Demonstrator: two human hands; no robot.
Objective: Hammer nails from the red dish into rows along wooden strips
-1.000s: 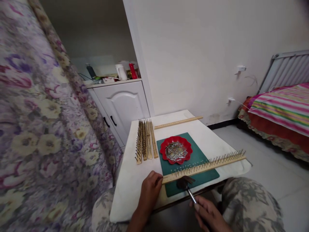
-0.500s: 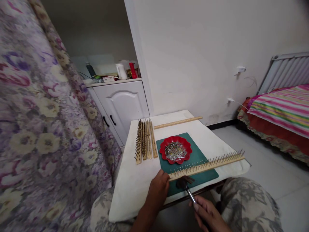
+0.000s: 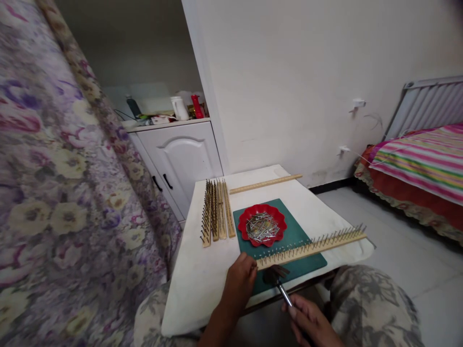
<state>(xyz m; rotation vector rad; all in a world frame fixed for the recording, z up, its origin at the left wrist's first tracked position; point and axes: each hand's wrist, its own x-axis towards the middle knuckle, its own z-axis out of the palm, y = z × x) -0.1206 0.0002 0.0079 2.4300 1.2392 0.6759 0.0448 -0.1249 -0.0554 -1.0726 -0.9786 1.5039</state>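
A wooden strip (image 3: pixel 314 250) studded with upright nails lies slantwise over a green mat (image 3: pixel 293 222), its right end reaching past the mat. My left hand (image 3: pixel 240 280) is closed around the strip's left end, which the fingers hide; whether a nail is pinched there too cannot be seen. In my right hand (image 3: pixel 311 319) is a claw hammer (image 3: pixel 284 293), gripped by its handle. The dark hammer head rests low, just in front of the strip near its left part. Behind the strip stands a red scalloped bowl (image 3: pixel 282 218) full of loose nails (image 3: pixel 263 228).
Several nail-studded strips (image 3: pixel 217 212) lie side by side on the white-covered table (image 3: pixel 202 279) at left. Another strip (image 3: pixel 265 184) lies along the back. A floral curtain (image 3: pixel 83 193) hangs at left, a white cabinet (image 3: pixel 184 164) stands behind, and a bed (image 3: pixel 415 168) is at right.
My left hand has moved right along the strip, now covering its left end. My right hand and the hammer have stayed nearly in place.
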